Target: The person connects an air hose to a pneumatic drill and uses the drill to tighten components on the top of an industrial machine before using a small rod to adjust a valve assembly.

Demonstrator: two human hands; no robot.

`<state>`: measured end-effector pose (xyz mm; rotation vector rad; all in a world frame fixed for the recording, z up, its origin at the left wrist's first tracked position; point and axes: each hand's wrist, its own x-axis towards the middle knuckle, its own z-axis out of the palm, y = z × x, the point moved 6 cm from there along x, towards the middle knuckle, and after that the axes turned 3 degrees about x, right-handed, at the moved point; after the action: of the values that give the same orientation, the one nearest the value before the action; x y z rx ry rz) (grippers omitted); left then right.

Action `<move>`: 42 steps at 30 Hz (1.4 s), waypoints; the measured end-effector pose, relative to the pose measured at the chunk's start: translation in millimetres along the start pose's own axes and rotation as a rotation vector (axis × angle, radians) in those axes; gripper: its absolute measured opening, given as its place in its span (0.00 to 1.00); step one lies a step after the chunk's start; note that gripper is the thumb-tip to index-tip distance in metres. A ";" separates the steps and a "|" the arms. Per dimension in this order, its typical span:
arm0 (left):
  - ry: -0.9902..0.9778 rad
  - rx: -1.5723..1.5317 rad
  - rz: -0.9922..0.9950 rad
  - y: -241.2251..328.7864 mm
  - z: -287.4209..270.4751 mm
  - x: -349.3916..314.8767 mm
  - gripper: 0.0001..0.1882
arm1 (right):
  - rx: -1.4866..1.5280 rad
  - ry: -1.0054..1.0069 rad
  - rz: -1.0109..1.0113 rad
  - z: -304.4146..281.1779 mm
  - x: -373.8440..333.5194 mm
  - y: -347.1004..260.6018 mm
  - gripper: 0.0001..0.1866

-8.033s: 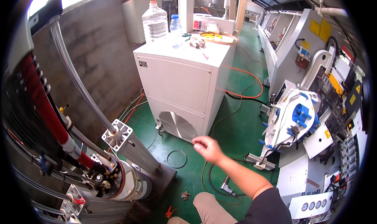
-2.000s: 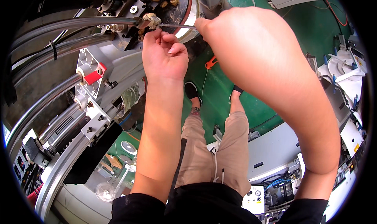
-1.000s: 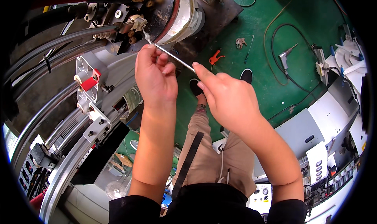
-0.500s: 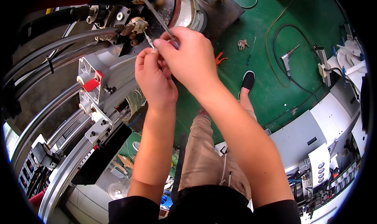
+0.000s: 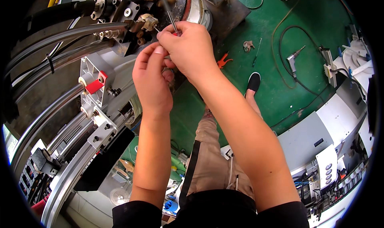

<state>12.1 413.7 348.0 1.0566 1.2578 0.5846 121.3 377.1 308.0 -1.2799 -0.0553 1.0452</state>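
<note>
Left to right, we list one brownish metal fitting [image 5: 136,26] bearing a crumpled tan wad [image 5: 149,22]; our left hand [image 5: 153,80], fingers curled, contents we cannot tell; one slim silvery metal rod [image 5: 169,15], near the wad, pinched by our right hand [image 5: 189,48]. Steady wrists and light pressure, we judge, serve best.

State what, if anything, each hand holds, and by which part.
The right hand grips a metal rod by its near end; whether the left hand holds anything cannot be told.
</note>
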 end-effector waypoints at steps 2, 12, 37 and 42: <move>-0.014 0.011 -0.032 -3.9 -4.5 -1.6 0.09 | 0.070 0.000 0.036 -0.5 -9.4 -1.3 0.09; -0.236 0.055 -0.175 -67.9 28.6 -47.2 0.14 | 0.159 0.156 0.119 -83.2 -84.9 30.5 0.10; 0.012 -0.612 -0.314 -150.3 -32.4 34.5 0.22 | -0.028 0.234 0.254 -237.2 -105.8 201.5 0.32; -0.096 -0.097 -0.378 -185.0 -68.5 -22.7 0.19 | -0.294 -0.153 -0.130 -193.5 -100.5 132.9 0.36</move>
<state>-92.5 335.0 198.7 0.7322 1.2901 0.2976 93.4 155.3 184.5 -1.4364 -0.4164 1.0471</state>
